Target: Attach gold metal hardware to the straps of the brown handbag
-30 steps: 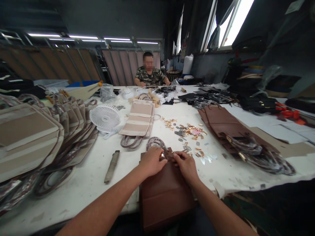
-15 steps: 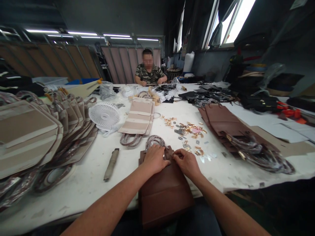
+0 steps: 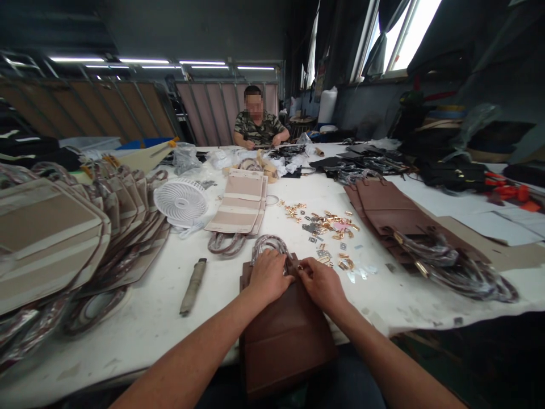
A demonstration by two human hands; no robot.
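A brown leather bag (image 3: pixel 285 341) lies flat on the white table (image 3: pixel 157 307) in front of me, its lower part hanging over the near edge. My left hand (image 3: pixel 268 276) presses on the bag's top edge beside its plastic-wrapped handle (image 3: pixel 266 245), fingers curled closed. My right hand (image 3: pixel 321 284) pinches a small tab or fitting at the same top edge, thumb and fingers together. What sits between the fingertips is too small to name.
Gold metal fittings (image 3: pixel 326 227) lie scattered beyond the bag. Brown bags (image 3: pixel 392 218) are stacked at right, beige bags (image 3: pixel 240 204) in the middle and many more (image 3: pixel 55 238) at left. A white fan (image 3: pixel 181 201) and a wrapped tool (image 3: pixel 193 286) lie nearby. Another person (image 3: pixel 258 128) sits opposite.
Both hands stay at the bag's top edge, shifting only slightly. The view has tilted a little.
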